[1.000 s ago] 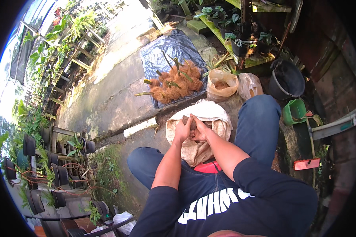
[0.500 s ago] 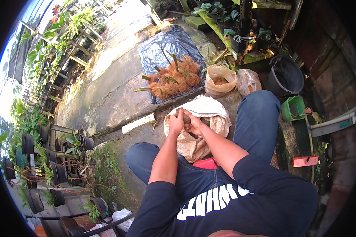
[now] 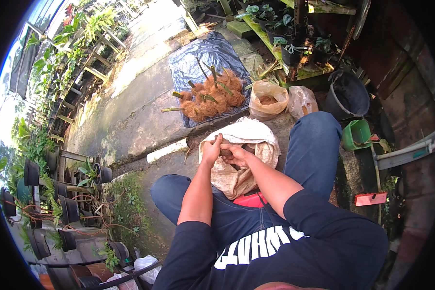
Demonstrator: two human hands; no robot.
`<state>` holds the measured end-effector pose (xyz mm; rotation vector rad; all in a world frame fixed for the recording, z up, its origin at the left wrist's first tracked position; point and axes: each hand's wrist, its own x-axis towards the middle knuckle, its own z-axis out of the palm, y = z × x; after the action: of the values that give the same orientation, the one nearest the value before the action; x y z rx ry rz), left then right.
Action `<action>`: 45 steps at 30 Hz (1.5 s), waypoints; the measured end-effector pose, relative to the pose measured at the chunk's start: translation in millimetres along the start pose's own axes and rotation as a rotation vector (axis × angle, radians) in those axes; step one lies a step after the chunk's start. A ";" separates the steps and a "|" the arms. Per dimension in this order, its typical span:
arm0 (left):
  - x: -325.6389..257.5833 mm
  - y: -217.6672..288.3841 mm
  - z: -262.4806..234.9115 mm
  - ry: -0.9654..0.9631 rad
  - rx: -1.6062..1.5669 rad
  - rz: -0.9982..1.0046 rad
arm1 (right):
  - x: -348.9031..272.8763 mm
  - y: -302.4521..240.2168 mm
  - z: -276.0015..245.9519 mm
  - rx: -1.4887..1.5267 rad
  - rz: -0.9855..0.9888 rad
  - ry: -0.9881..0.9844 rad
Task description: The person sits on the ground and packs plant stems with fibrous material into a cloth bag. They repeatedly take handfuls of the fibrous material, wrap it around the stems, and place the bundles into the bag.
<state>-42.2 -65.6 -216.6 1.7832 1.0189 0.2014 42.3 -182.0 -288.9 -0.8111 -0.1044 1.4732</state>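
Between my legs stands a white woven sack [image 3: 246, 128] with its rim rolled down. Both hands are together over its mouth. My left hand [image 3: 211, 151] has its fingers closed and the thumb pointing up. My right hand [image 3: 237, 155] is curled against it from the right. Pressed between them is a dark brown clump [image 3: 225, 151], mostly covered by the fingers; what it is made of is too small to tell. Dark material shows inside the sack below. Ahead, several fibre-wrapped balls [image 3: 212, 100] with cut green stems lie on a black plastic sheet [image 3: 193, 58].
Beyond my right knee stand a plastic bag of brown fibre [image 3: 267, 100], another clear bag [image 3: 303, 100], a black bucket [image 3: 347, 96] and a green container [image 3: 356, 134]. A white pipe [image 3: 167, 151] lies left of the sack. Potted plants [image 3: 103, 174] line the left side.
My hands stay over the sack. The right hand's fingers have shifted slightly down and opened a little around the clump, while the left thumb points up. The view has shifted slightly.
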 end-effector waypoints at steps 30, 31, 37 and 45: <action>42.0 -52.4 4.8 -0.104 -0.400 -0.319 | -9.6 1.4 -5.4 -0.156 -0.020 -0.068; 41.8 -55.4 3.0 -0.119 -0.406 -0.339 | -12.1 1.8 -3.2 -0.134 -0.008 -0.071; 33.7 -52.5 0.1 -0.230 -0.421 -0.403 | -14.0 0.3 -13.1 -0.044 0.159 -0.141; 34.2 -53.8 -8.5 -0.225 -0.585 -0.369 | -12.7 -4.7 -8.7 0.012 0.188 -0.228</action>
<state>-54.8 -29.1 -268.1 1.0459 0.9806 0.0548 49.0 -196.7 -287.7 -0.6544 -0.1950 1.7398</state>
